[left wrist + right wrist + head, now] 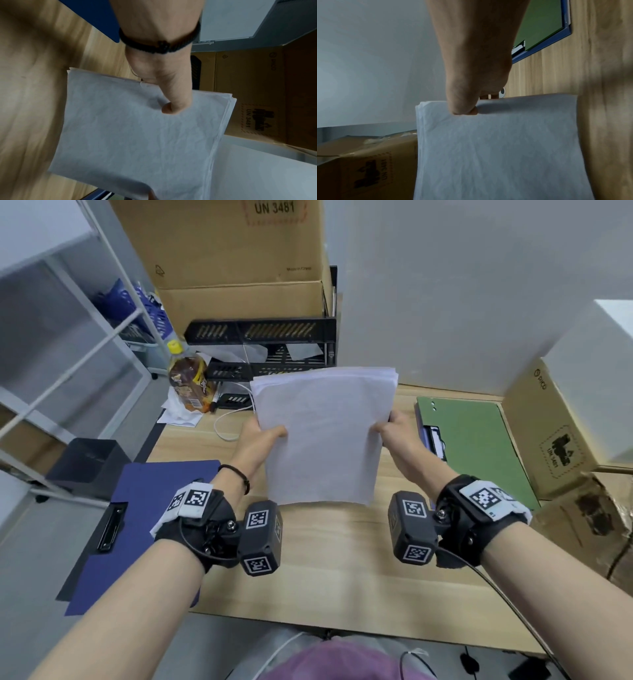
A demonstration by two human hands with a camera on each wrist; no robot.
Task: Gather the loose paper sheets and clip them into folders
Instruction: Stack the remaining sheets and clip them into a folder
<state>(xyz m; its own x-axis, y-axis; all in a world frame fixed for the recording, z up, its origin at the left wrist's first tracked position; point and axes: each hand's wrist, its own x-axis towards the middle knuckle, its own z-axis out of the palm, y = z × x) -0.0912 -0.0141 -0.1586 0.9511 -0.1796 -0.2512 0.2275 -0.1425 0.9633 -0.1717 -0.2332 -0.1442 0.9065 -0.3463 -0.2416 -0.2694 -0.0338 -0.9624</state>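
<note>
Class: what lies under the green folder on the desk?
A blue folder lies under the green folder; only its edge shows, beside a black clip. Both rest on the wooden desk. The rest of the blue folder is covered.

White paper stack (325, 433) upright between blue folder (144, 508), green folder (479, 440)

Bare wooden desk (335, 570) lies open along the near edge, between the blue folder (144, 529) at the left edge and the green folder (479, 446) toward the right. Cardboard boxes (555, 433) wall the right edge; a black tray rack (267, 337), a bottle (188, 378) and a white cable (226, 419) crowd the far-left corner.
</note>
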